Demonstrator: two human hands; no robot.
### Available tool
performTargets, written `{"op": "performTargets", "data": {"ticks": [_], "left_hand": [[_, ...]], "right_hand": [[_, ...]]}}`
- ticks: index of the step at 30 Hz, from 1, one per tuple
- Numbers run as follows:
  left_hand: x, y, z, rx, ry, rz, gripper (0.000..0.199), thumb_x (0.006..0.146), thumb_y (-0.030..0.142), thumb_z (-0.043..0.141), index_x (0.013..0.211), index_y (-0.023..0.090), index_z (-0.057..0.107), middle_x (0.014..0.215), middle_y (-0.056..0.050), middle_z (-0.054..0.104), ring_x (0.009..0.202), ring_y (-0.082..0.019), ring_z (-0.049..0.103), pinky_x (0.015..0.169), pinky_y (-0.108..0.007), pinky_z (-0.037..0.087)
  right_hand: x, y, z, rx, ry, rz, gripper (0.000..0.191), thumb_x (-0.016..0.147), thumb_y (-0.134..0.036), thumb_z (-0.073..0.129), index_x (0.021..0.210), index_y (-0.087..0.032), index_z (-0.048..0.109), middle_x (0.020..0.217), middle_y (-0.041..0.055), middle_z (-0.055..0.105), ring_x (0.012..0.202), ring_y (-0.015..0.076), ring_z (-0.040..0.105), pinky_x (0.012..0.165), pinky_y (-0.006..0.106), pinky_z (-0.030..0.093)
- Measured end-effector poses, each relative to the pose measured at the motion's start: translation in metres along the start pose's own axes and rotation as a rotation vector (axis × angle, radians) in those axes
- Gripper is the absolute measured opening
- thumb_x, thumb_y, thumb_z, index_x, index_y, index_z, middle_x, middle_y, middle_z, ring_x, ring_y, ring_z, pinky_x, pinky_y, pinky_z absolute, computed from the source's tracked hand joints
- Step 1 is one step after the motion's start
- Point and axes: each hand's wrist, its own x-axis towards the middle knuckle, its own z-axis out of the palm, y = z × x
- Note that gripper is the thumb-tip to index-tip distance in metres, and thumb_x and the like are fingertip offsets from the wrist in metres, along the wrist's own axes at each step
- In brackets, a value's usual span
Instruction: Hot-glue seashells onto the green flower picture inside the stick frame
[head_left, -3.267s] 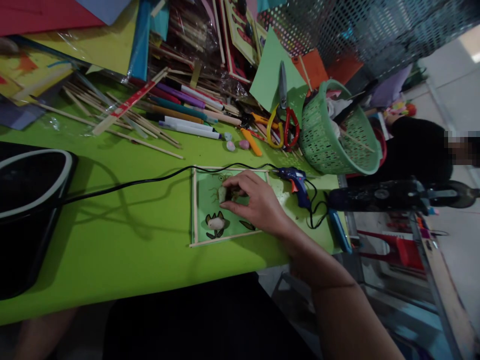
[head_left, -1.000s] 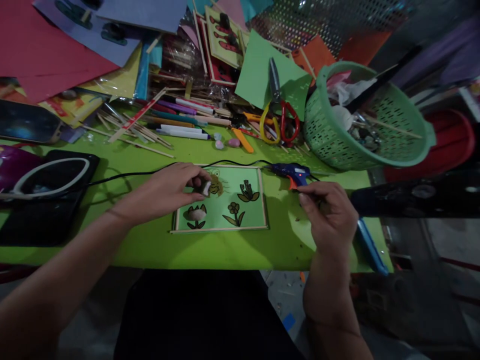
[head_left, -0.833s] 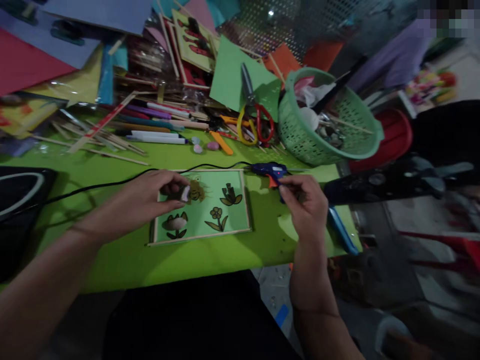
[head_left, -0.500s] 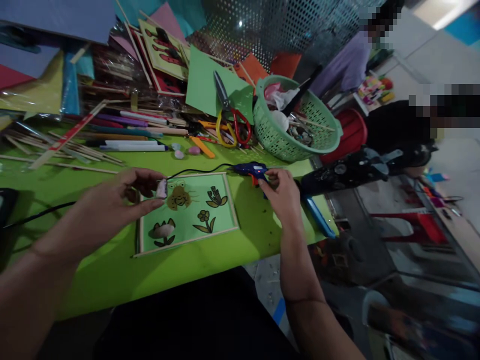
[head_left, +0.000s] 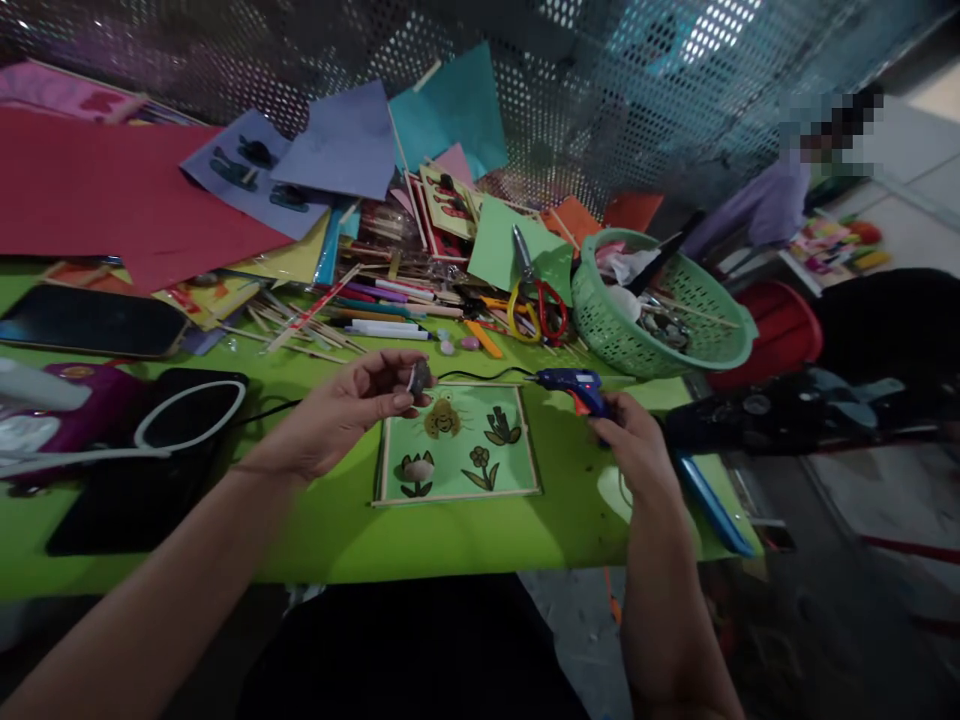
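Observation:
My left hand [head_left: 352, 410] pinches a small dark grey stone [head_left: 418, 378] between thumb and fingers. It hovers over the upper left corner of a green picture card [head_left: 457, 480] edged with thin wooden sticks. On the card are a brown bug drawing [head_left: 442, 420] and dark-outlined flowers; a pale stone [head_left: 418, 471] forms one bloom. My right hand [head_left: 634, 430] is closed round the handle of a blue glue gun [head_left: 568, 380] with an orange trigger. Its nozzle points left, and a black cord runs behind the card. The fingertips on the handle are partly hidden.
Behind the card lie scissors [head_left: 525, 285], pens [head_left: 386, 330], loose sticks and small stones [head_left: 470, 343]. A green basket [head_left: 660, 330] stands at right. To the left are a phone [head_left: 94, 320], a black tablet-like slab [head_left: 112, 500] and a purple device [head_left: 82, 410]. Another person's purple sleeve [head_left: 750, 215] shows beyond.
The view has swung left, bringing in the phone and purple device. My left hand has turned the stone, showing a darker side. My right hand has taken a lower grip on the glue gun.

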Motion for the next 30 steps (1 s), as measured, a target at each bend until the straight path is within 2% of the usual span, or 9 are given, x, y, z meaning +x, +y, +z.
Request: {"op": "performTargets", "data": {"ticks": [4, 9, 12, 14, 16, 18, 21, 25, 30], "left_hand": [[0.001, -0.003, -0.003, -0.047, -0.035, -0.009, 0.039, 0.075, 0.021, 0.086, 0.112, 0.023, 0.074, 0.109, -0.005, 0.073, 0.091, -0.016, 0.068, 0.081, -0.027, 0.059], [0.001, -0.006, -0.006, -0.050, -0.033, -0.027, 0.041, 0.075, 0.019, 0.086, 0.114, 0.025, 0.074, 0.109, -0.004, 0.074, 0.091, -0.015, 0.070, 0.083, -0.027, 0.059], [0.001, -0.008, -0.007, -0.038, -0.030, -0.019, 0.041, 0.076, 0.018, 0.085, 0.115, 0.025, 0.074, 0.108, -0.005, 0.073, 0.093, -0.016, 0.069, 0.084, -0.028, 0.059], [0.002, -0.009, -0.007, -0.043, -0.026, -0.015, 0.042, 0.075, 0.017, 0.086, 0.114, 0.026, 0.075, 0.106, -0.004, 0.072, 0.095, -0.017, 0.069, 0.084, -0.028, 0.059], [0.003, -0.010, -0.007, -0.052, -0.020, -0.019, 0.042, 0.073, 0.018, 0.088, 0.112, 0.027, 0.076, 0.106, -0.003, 0.070, 0.095, -0.016, 0.069, 0.085, -0.027, 0.059], [0.004, -0.011, -0.007, -0.054, -0.010, -0.026, 0.041, 0.072, 0.020, 0.089, 0.110, 0.027, 0.077, 0.107, -0.002, 0.070, 0.095, -0.016, 0.069, 0.086, -0.027, 0.059], [0.005, -0.013, -0.007, -0.047, -0.001, -0.033, 0.039, 0.072, 0.022, 0.090, 0.108, 0.028, 0.077, 0.107, -0.001, 0.069, 0.093, -0.013, 0.068, 0.087, -0.025, 0.058], [0.007, -0.016, -0.007, -0.011, -0.003, -0.049, 0.039, 0.072, 0.023, 0.090, 0.108, 0.028, 0.077, 0.105, -0.001, 0.068, 0.089, -0.011, 0.066, 0.082, -0.020, 0.057], [0.008, -0.017, -0.005, 0.038, 0.011, -0.078, 0.042, 0.071, 0.024, 0.090, 0.111, 0.025, 0.075, 0.106, -0.003, 0.070, 0.089, -0.014, 0.067, 0.082, -0.023, 0.056]], "right_hand": [[-0.003, -0.031, 0.003, 0.370, -0.101, -0.081, 0.035, 0.065, -0.023, 0.075, 0.097, -0.020, 0.061, 0.077, -0.0032, 0.064, 0.058, 0.0134, 0.056, 0.055, 0.027, 0.048], [0.002, -0.074, 0.008, 0.508, -0.239, -0.098, 0.034, 0.064, -0.023, 0.073, 0.097, -0.022, 0.064, 0.075, -0.0029, 0.063, 0.058, 0.0134, 0.056, 0.053, 0.026, 0.047], [0.006, -0.092, 0.015, 0.572, -0.308, -0.067, 0.024, 0.068, -0.028, 0.070, 0.091, -0.021, 0.066, 0.071, -0.0019, 0.063, 0.057, 0.0141, 0.058, 0.054, 0.028, 0.049], [0.008, -0.099, 0.020, 0.591, -0.388, -0.066, 0.018, 0.070, -0.027, 0.069, 0.087, -0.021, 0.066, 0.076, 0.0003, 0.067, 0.056, 0.0144, 0.060, 0.056, 0.030, 0.051], [0.009, -0.102, 0.024, 0.599, -0.469, -0.040, 0.017, 0.068, -0.026, 0.070, 0.084, -0.020, 0.067, 0.079, 0.0020, 0.070, 0.054, 0.0141, 0.060, 0.053, 0.030, 0.050], [0.009, -0.102, 0.029, 0.601, -0.523, 0.016, 0.019, 0.066, -0.028, 0.075, 0.082, -0.019, 0.069, 0.073, 0.0027, 0.070, 0.053, 0.0146, 0.060, 0.050, 0.028, 0.048], [0.004, -0.095, 0.035, 0.623, -0.565, 0.080, 0.028, 0.064, -0.039, 0.083, 0.079, -0.019, 0.071, 0.069, 0.0038, 0.071, 0.055, 0.0162, 0.063, 0.050, 0.028, 0.049], [-0.003, -0.085, 0.041, 0.662, -0.602, 0.118, 0.037, 0.065, -0.051, 0.087, 0.080, -0.020, 0.075, 0.076, 0.0054, 0.075, 0.055, 0.0142, 0.062, 0.053, 0.028, 0.051], [-0.006, -0.081, 0.045, 0.549, -0.583, 0.003, 0.041, 0.073, -0.059, 0.082, 0.078, -0.020, 0.074, 0.074, 0.0041, 0.073, 0.054, 0.0117, 0.054, 0.050, 0.025, 0.044]]}}
